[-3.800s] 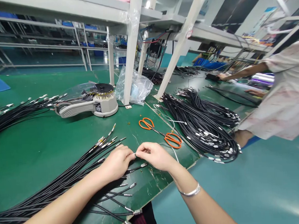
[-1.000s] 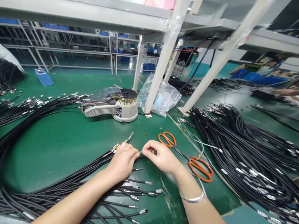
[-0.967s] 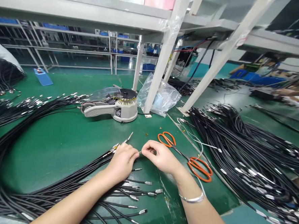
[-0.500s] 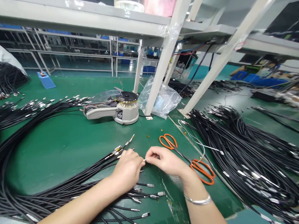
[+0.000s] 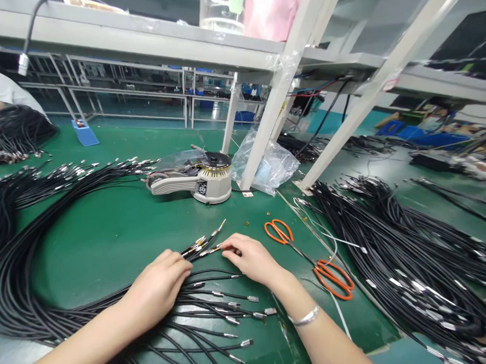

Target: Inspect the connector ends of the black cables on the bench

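Observation:
My left hand (image 5: 162, 283) lies over a bundle of black cables (image 5: 98, 309), its fingers together and curled down around cables near their ends. Beneath the palm, what is held is partly hidden. My right hand (image 5: 249, 255) pinches with thumb and forefinger at the tip of one cable end (image 5: 210, 250), which lies beside several metal-tipped ends fanned past the left fingers. More cable ends with silver connectors (image 5: 253, 299) spread out below both hands. To the right of my right hand lie two orange-handled pairs of scissors (image 5: 333, 279), or one pair with large loops; I cannot tell.
A grey round tape dispenser (image 5: 212, 184) stands behind the hands. White posts (image 5: 270, 120) hold up a shelf (image 5: 135, 43), with a clear plastic bag (image 5: 267, 167) at their foot. Another cable pile (image 5: 413, 265) covers the right side. A person in a white top (image 5: 9, 89) sits far left.
My left hand has moved left and down along the cables, away from my right fingertips. My right hand has shifted slightly left, to a cable end. The view has turned a little.

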Available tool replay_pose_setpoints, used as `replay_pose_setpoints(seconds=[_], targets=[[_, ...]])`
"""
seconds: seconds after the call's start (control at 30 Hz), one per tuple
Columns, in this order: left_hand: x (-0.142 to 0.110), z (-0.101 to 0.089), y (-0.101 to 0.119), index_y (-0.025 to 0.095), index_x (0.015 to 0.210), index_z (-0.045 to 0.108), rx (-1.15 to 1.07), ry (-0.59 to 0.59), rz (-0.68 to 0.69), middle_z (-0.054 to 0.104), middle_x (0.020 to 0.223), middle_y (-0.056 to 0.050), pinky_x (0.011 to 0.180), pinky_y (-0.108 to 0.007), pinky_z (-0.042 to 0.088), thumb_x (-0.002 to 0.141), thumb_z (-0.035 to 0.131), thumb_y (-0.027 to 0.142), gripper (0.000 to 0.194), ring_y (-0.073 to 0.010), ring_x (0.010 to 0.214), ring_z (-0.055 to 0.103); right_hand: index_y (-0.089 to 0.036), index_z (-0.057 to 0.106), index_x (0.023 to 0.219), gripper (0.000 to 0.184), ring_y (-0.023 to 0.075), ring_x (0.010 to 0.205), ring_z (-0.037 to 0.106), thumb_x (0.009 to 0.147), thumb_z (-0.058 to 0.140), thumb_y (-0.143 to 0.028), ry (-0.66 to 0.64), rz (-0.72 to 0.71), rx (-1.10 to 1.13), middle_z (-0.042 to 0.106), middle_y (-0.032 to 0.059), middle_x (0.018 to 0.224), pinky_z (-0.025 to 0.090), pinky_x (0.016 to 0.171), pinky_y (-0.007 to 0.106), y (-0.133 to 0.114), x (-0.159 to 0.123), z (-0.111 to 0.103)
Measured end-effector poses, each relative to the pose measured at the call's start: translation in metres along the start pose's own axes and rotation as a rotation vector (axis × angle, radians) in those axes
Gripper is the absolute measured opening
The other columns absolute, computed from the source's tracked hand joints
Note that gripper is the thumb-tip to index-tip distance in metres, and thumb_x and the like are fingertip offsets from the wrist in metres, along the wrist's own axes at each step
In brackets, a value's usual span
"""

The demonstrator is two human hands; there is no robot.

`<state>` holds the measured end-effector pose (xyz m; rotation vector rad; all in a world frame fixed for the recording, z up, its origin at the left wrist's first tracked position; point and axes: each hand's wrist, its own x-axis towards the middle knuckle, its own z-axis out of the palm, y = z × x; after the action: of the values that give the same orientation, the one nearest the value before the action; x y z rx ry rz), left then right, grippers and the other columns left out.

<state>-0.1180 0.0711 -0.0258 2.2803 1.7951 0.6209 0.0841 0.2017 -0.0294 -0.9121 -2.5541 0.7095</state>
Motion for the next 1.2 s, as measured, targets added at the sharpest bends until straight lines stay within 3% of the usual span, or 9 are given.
replay_pose_setpoints(seconds=[0.17,0.37,0.57,0.7,0.8,1.2], targets=[[0.027,0.014,0.004,0.017,0.088,0.061,0.129,0.021,-0.019,0.058,0.083,-0.006,0.074,-0.033,0.042,0.086,0.039,0.016,0.021,-0.0195,0.080,0.049,-0.023,0.064,0.090,0.016,0.0170,0.086,0.055,0.077,0.057,-0.016,-0.033,-0.070,-0.058,0.061,0.0030,0.089,0.041,0.080,0.030,-0.012,0.017,0.014],[0.031,0.032,0.000,0.015,0.089,0.059,0.137,0.080,-0.054,0.056,0.081,-0.007,0.073,-0.034,0.041,0.088,0.039,0.019,0.021,-0.0207,0.077,0.046,-0.021,0.065,0.077,0.011,0.0159,0.084,0.055,0.081,0.054,-0.019,-0.030,-0.068,-0.007,0.062,0.0029,0.084,0.041,0.079,0.028,-0.016,0.023,0.016],[0.033,0.022,0.000,0.017,0.080,0.060,-0.089,0.020,-0.097,0.057,0.077,-0.003,0.072,-0.029,0.039,0.090,0.037,0.023,0.025,-0.0170,0.076,0.047,-0.017,0.062,0.072,0.009,0.0106,0.064,0.054,0.078,0.058,-0.023,-0.047,0.023,0.164,0.061,0.0001,0.073,0.045,0.060,0.021,-0.018,0.018,0.004],[0.035,0.019,0.001,0.019,0.086,0.059,-0.172,-0.028,-0.072,0.059,0.080,-0.002,0.072,-0.029,0.038,0.090,0.037,0.024,0.023,-0.0163,0.076,0.048,-0.017,0.062,0.071,0.010,0.0110,0.066,0.054,0.077,0.057,-0.022,-0.082,0.039,0.228,0.061,0.0001,0.073,0.044,0.062,0.021,-0.017,0.016,0.003],[0.037,0.021,0.002,0.018,0.079,0.058,-0.191,-0.045,-0.072,0.059,0.075,-0.002,0.068,-0.027,0.038,0.090,0.036,0.024,0.026,-0.0161,0.073,0.048,-0.017,0.060,0.070,0.010,0.0116,0.065,0.053,0.078,0.055,-0.020,-0.084,0.038,0.261,0.059,0.0005,0.072,0.043,0.062,0.023,-0.017,0.014,0.004],[0.037,0.025,0.008,0.017,0.067,0.055,-0.278,0.025,-0.127,0.057,0.067,-0.001,0.069,-0.026,0.039,0.088,0.040,0.022,0.026,-0.0150,0.072,0.051,-0.016,0.058,0.066,0.010,0.0117,0.063,0.051,0.075,0.056,-0.019,-0.039,0.055,0.344,0.058,-0.0001,0.067,0.040,0.059,0.022,-0.024,0.010,0.006]])
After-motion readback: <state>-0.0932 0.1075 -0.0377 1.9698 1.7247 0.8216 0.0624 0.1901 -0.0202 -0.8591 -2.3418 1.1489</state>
